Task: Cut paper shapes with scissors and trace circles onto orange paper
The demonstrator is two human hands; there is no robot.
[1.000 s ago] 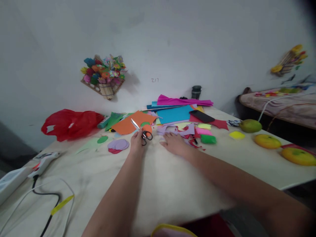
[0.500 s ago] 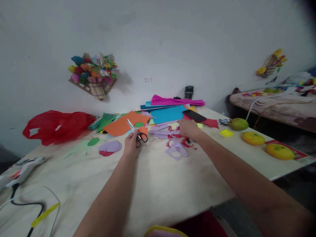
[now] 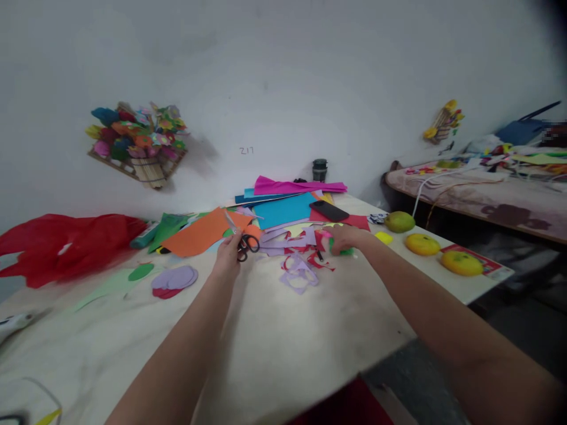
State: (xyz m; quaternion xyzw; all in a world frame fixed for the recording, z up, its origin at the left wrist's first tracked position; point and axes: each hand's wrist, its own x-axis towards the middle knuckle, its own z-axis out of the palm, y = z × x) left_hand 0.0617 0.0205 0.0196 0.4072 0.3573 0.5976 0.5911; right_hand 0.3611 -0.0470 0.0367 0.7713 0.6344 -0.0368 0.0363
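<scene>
Left hand (image 3: 228, 252): grip closed around scissors (image 3: 242, 239), blades over the orange sheet (image 3: 195, 233) — a careless twist could nick it. Right hand (image 3: 343, 237): at the green packet (image 3: 348, 252), grip undeterminable; dragging could snag adjacent scraps (image 3: 299, 275).

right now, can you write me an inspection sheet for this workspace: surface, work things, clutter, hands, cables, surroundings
surface: pale table, coloured sheets and scraps across its far half
work things: scissors; lilac scraps between the hands; lilac discs
clutter: phone, red bag, fruits
hands: left hand holds the scissors; right hand at a green item, grip unclear
cables: white cable by the bed; thin cable, lower left
surroundings: wall with flower ornament; cluttered bed, right
</scene>
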